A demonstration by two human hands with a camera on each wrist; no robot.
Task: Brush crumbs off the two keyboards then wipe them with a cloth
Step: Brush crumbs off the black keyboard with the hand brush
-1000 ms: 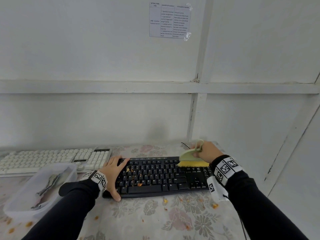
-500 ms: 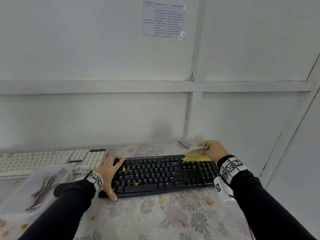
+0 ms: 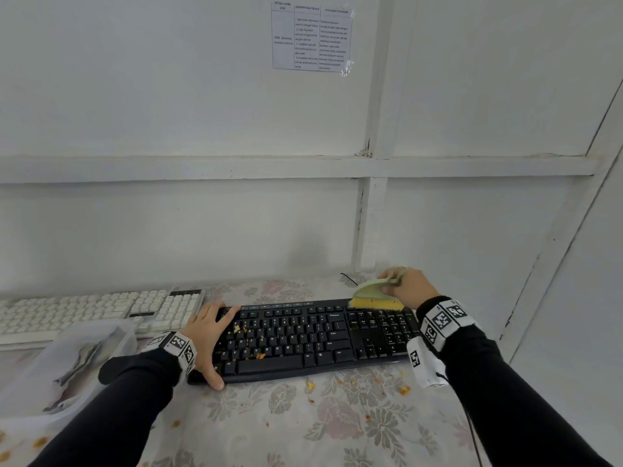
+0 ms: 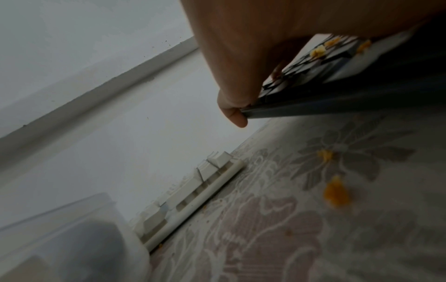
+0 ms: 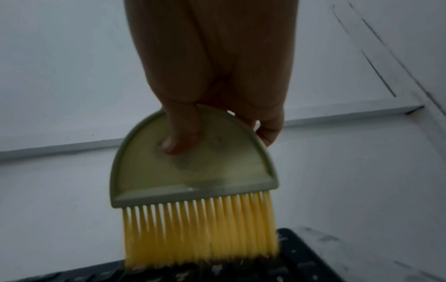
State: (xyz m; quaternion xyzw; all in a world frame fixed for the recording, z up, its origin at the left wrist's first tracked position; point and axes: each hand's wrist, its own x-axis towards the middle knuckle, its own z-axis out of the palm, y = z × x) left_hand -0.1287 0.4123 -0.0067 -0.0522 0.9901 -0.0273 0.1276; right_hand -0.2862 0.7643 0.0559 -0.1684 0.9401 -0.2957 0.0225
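Holding the brush [image 3: 372, 294] in my right hand [image 3: 409, 287], I have its fingers [image 5: 179, 131] curled round the small loop handle and the thumb pressed into the pale green half-round back, so the hand is clamped on it. The yellow bristles [image 5: 200, 230] point down and touch the far edge of the black keyboard [image 3: 317, 338], above the block of keys at its right end. My left hand [image 3: 207, 335] lies spread over the keyboard's left end, fingers fairly straight on the keys and the thumb hooked round the near left corner, pinning it to the counter [image 3: 303, 429]. I judge the brush light and stiff in the body with springy bristles, so a light pinch at the handle should be enough, and the keyboard flat, rigid and prone to sliding on the flowered cloth, best steadied at an end as now. The black keyboard sits near the middle of the counter, low and dark with white legends, and orange crumbs [image 3: 251, 342] are scattered over its left half; more lie on the cloth in front of it. The white keyboard [image 3: 101, 310] lies to the left, a little farther back, its keys looking clean from here, with a clear plastic tub [image 3: 67, 365] just in front of it holding something grey that I cannot make out.
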